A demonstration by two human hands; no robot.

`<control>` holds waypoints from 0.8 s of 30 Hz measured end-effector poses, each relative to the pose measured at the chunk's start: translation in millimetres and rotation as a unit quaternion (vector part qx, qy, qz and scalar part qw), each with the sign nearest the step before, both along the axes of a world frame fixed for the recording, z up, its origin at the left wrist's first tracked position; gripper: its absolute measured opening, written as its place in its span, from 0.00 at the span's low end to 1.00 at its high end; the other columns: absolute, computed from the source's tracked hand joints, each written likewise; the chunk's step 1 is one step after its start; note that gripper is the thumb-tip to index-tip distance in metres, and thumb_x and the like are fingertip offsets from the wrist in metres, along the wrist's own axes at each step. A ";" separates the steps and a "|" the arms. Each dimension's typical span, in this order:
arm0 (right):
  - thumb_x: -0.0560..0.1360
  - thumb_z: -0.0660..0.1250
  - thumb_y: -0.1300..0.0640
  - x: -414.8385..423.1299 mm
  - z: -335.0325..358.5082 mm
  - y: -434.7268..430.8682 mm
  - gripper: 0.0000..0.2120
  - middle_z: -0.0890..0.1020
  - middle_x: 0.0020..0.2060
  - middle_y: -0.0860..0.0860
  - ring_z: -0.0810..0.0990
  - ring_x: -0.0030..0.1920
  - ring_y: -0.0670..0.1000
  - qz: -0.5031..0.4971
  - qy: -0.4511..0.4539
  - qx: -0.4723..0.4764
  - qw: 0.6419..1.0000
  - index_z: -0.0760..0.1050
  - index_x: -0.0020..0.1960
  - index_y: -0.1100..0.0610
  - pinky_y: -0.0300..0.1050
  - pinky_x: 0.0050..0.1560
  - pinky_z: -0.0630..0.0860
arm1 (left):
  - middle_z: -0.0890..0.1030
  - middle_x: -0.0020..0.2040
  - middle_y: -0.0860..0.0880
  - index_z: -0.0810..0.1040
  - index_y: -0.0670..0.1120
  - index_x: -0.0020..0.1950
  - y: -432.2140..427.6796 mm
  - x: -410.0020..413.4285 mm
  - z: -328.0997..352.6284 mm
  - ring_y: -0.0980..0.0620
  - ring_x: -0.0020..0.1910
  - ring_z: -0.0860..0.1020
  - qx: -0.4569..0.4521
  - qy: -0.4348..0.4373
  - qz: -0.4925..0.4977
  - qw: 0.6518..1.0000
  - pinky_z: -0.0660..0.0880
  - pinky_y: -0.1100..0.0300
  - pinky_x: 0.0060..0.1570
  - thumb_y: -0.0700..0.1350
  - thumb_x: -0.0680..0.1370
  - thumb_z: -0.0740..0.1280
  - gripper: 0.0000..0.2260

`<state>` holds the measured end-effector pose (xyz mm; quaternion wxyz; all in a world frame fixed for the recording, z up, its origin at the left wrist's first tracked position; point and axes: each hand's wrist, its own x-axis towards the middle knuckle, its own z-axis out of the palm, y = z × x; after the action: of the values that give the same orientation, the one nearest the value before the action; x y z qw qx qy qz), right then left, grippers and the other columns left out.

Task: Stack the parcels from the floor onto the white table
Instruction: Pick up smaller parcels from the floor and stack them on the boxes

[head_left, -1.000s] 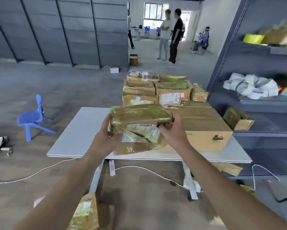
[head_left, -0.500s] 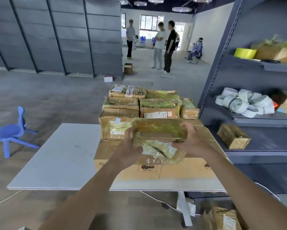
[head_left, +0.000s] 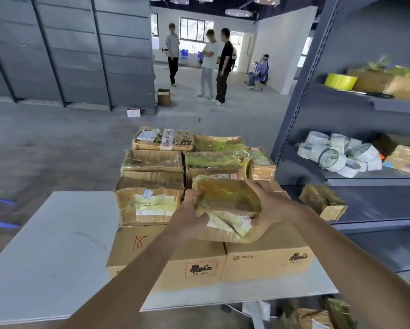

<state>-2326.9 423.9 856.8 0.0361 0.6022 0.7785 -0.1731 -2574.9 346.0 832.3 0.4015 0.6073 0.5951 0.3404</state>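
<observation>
Standing in a grey warehouse room, white flat counter carrying a large brown "PICO" cardboard carton topped with smaller tape-wrapped cardboard parcels. Gripping a yellowish plastic-wrapped cardboard parcel from both ends, just above the carton's top: left hand curling fingers around its left end, right hand clasping its right end. Facing a grey metal shelving unit right of the carton.
</observation>
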 end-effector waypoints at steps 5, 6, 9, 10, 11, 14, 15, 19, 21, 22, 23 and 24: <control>0.65 0.76 0.54 -14.7 3.7 31.1 0.55 0.50 0.75 0.49 0.77 0.40 0.47 0.033 -0.024 0.032 0.999 0.42 0.76 0.34 0.40 0.31 0.73 | 0.67 0.58 0.47 0.62 0.52 0.68 21.2 3.5 2.9 0.51 0.40 0.77 0.030 0.124 0.046 0.991 0.73 0.63 0.34 0.43 0.76 0.62 0.21; 0.66 0.76 0.54 -16.6 3.1 36.9 0.54 0.49 0.75 0.49 0.76 0.38 0.46 0.037 -0.023 0.035 0.998 0.42 0.76 0.35 0.40 0.30 0.72 | 0.65 0.60 0.47 0.63 0.50 0.68 25.5 2.6 3.3 0.48 0.50 0.76 0.065 0.190 0.065 0.978 0.74 0.60 0.42 0.43 0.76 0.62 0.21; 0.67 0.75 0.55 -18.8 1.3 52.1 0.52 0.45 0.77 0.48 0.76 0.35 0.46 0.035 -0.013 0.033 0.999 0.42 0.76 0.35 0.39 0.28 0.70 | 0.66 0.62 0.45 0.66 0.46 0.67 42.3 -10.5 2.8 0.43 0.63 0.66 0.161 0.346 0.122 0.916 0.68 0.52 0.61 0.42 0.74 0.62 0.21; 0.68 0.75 0.55 -18.9 0.2 56.4 0.52 0.44 0.77 0.47 0.77 0.35 0.46 0.036 -0.009 0.033 0.999 0.42 0.76 0.35 0.39 0.28 0.70 | 0.67 0.64 0.45 0.66 0.46 0.68 48.1 -16.8 2.3 0.42 0.67 0.63 0.152 0.371 0.122 0.908 0.64 0.51 0.66 0.42 0.74 0.61 0.22; 0.68 0.75 0.55 -19.0 -1.4 60.4 0.52 0.43 0.77 0.46 0.78 0.36 0.47 0.041 -0.004 0.031 0.999 0.42 0.76 0.34 0.39 0.29 0.71 | 0.66 0.67 0.45 0.64 0.46 0.71 53.2 -22.6 0.9 0.43 0.70 0.60 0.129 0.383 0.112 0.908 0.61 0.49 0.70 0.43 0.75 0.61 0.24; 0.69 0.74 0.55 -20.8 -7.4 69.8 0.50 0.41 0.77 0.43 0.78 0.43 0.47 0.059 0.004 0.025 0.998 0.43 0.76 0.35 0.38 0.32 0.71 | 0.65 0.71 0.48 0.59 0.50 0.75 61.3 -30.4 -8.7 0.45 0.74 0.57 0.071 0.409 0.066 0.907 0.54 0.47 0.73 0.46 0.76 0.61 0.27; 0.69 0.74 0.54 -21.8 -10.5 72.0 0.50 0.41 0.77 0.43 0.78 0.48 0.48 0.062 0.007 0.030 0.998 0.44 0.77 0.35 0.37 0.34 0.72 | 0.65 0.72 0.48 0.57 0.51 0.76 61.7 -29.5 -12.7 0.45 0.74 0.57 0.066 0.425 0.054 0.901 0.53 0.46 0.74 0.47 0.76 0.60 0.28; 0.71 0.73 0.53 -23.8 -24.5 74.0 0.49 0.36 0.77 0.44 0.75 0.62 0.53 0.065 0.008 0.053 0.996 0.42 0.78 0.37 0.40 0.43 0.78 | 0.69 0.69 0.50 0.57 0.51 0.76 63.0 -23.3 -22.8 0.46 0.72 0.61 0.083 0.468 0.061 0.877 0.51 0.42 0.73 0.50 0.78 0.58 0.26; 0.71 0.73 0.55 -22.5 -29.6 74.1 0.50 0.33 0.77 0.44 0.78 0.57 0.51 0.061 0.014 0.048 0.997 0.41 0.78 0.38 0.39 0.37 0.77 | 0.70 0.68 0.51 0.59 0.52 0.75 64.7 -21.6 -24.8 0.47 0.71 0.62 0.100 0.475 0.077 0.871 0.52 0.43 0.72 0.51 0.79 0.57 0.24; 0.71 0.74 0.56 -20.3 -31.0 74.5 0.51 0.33 0.76 0.44 0.80 0.53 0.48 0.061 0.022 0.042 0.997 0.40 0.77 0.37 0.38 0.33 0.75 | 0.71 0.68 0.51 0.60 0.52 0.75 65.6 -21.0 -25.6 0.46 0.71 0.63 0.108 0.476 0.081 0.869 0.53 0.43 0.72 0.51 0.79 0.57 0.24; 0.70 0.74 0.57 -16.9 -32.0 74.6 0.53 0.33 0.76 0.43 0.80 0.48 0.46 0.060 0.033 0.032 0.997 0.38 0.77 0.37 0.37 0.30 0.73 | 0.71 0.68 0.51 0.61 0.52 0.74 66.1 -20.8 -26.2 0.46 0.70 0.64 0.112 0.474 0.083 0.869 0.54 0.43 0.72 0.51 0.79 0.57 0.23; 0.69 0.75 0.58 -12.0 -32.3 74.4 0.55 0.34 0.77 0.43 0.80 0.44 0.45 0.056 0.048 0.022 0.997 0.37 0.76 0.36 0.37 0.29 0.72 | 0.71 0.68 0.51 0.61 0.52 0.74 66.7 -20.8 -26.5 0.45 0.70 0.65 0.114 0.473 0.083 0.870 0.55 0.42 0.71 0.51 0.79 0.58 0.23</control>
<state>-2338.9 498.3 824.5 -0.0051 0.5490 0.8158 -0.1818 -2595.7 412.7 805.8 -0.0294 0.6853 0.7193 0.1103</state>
